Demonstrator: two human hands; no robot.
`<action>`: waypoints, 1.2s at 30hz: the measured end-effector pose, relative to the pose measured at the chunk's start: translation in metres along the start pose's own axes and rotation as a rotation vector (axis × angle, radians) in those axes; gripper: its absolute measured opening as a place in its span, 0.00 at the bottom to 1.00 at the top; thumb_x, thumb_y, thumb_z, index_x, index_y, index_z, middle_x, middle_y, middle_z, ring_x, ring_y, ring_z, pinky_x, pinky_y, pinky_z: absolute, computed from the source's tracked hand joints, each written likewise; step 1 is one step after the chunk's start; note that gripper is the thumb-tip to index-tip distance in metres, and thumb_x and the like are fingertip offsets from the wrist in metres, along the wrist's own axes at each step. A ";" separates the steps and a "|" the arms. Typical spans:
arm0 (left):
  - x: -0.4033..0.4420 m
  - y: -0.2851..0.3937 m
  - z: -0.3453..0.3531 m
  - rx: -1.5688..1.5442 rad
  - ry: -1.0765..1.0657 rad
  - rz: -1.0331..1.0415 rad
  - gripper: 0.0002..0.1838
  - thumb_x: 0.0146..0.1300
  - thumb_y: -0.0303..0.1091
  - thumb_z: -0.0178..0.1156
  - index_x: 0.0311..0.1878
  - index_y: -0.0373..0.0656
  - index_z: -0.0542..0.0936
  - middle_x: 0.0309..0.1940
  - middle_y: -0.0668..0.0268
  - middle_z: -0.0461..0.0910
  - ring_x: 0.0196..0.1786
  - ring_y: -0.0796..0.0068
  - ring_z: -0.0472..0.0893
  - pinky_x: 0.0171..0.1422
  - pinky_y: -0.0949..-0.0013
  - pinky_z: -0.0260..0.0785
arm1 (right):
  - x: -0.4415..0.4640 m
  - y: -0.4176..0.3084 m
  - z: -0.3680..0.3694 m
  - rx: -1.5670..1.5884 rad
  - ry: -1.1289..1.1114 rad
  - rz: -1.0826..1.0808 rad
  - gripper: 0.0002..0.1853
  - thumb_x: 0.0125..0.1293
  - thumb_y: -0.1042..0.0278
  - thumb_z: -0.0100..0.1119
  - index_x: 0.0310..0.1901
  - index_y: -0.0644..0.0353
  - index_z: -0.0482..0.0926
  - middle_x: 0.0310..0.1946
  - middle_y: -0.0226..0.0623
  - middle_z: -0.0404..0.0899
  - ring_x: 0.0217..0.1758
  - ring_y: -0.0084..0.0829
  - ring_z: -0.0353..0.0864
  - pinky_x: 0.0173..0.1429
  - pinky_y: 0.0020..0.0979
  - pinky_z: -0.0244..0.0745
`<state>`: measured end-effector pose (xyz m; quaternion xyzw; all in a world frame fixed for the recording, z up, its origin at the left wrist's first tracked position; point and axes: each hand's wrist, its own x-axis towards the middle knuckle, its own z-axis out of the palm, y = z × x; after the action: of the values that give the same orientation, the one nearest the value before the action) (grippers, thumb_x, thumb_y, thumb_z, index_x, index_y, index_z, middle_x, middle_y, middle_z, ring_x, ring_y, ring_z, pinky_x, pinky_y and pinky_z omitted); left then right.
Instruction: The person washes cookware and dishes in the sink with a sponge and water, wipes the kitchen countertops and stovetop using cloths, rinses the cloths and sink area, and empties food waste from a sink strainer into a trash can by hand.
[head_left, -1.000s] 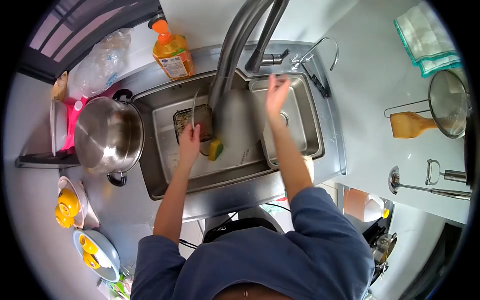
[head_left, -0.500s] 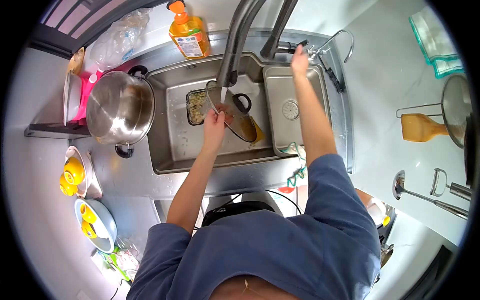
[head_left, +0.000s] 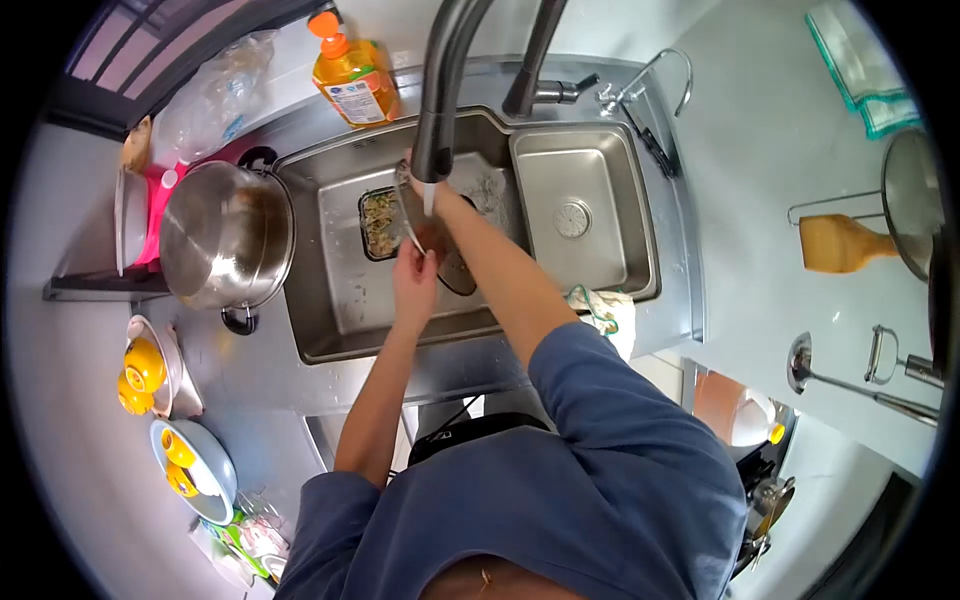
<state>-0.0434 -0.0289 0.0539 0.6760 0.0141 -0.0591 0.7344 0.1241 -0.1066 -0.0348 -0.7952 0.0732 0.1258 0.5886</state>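
My left hand grips the near rim of a clear glass pot lid, held tilted over the large sink basin. At the lid's upper part is my right hand, partly hidden behind the faucet; its fingers do not show clearly. Water runs from the spout onto the lid and hand. The lid's dark knob is mostly covered by my right forearm. Left of the lid, a black-rimmed strainer basket with food scraps sits in the basin.
A steel pot stands left of the sink, with an orange soap bottle behind it. On the right are a small basin, a cloth over its edge, and a wall-hung wooden spatula and ladle.
My right hand has left the faucet lever and come down to the lid under the running water. My left hand still holds the lid, which is now turned more steeply.
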 end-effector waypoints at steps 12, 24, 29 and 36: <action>0.009 -0.013 0.003 0.591 -0.208 0.009 0.23 0.63 0.24 0.50 0.62 0.38 0.65 0.57 0.51 0.73 0.57 0.56 0.74 0.60 0.61 0.65 | -0.112 -0.052 -0.041 -0.168 0.279 0.120 0.25 0.63 0.58 0.51 0.56 0.68 0.67 0.45 0.59 0.76 0.52 0.56 0.74 0.57 0.45 0.68; 0.074 -0.082 -0.058 1.203 -0.179 0.033 0.36 0.70 0.57 0.32 0.73 0.43 0.47 0.74 0.53 0.38 0.75 0.49 0.35 0.74 0.42 0.27 | -0.176 -0.003 -0.077 0.709 0.253 0.242 0.15 0.69 0.69 0.46 0.51 0.69 0.74 0.42 0.43 0.81 0.43 0.34 0.81 0.46 0.31 0.76; 0.126 -0.070 -0.015 1.376 -0.097 0.347 0.35 0.70 0.52 0.39 0.72 0.39 0.48 0.74 0.52 0.38 0.76 0.54 0.36 0.75 0.44 0.26 | -0.175 0.009 -0.068 0.842 0.132 0.162 0.20 0.72 0.62 0.46 0.58 0.69 0.66 0.53 0.49 0.75 0.43 0.42 0.82 0.46 0.38 0.80; 0.097 -0.008 -0.009 1.107 -0.698 0.472 0.34 0.66 0.47 0.48 0.72 0.47 0.52 0.73 0.57 0.45 0.75 0.52 0.43 0.75 0.45 0.34 | -0.134 0.043 -0.062 0.989 0.160 0.192 0.22 0.69 0.53 0.51 0.51 0.68 0.75 0.44 0.40 0.79 0.41 0.30 0.81 0.41 0.33 0.79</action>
<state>0.0524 -0.0269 0.0357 0.8775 -0.4024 -0.1103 0.2366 -0.0089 -0.1827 -0.0191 -0.4183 0.2416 0.0682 0.8730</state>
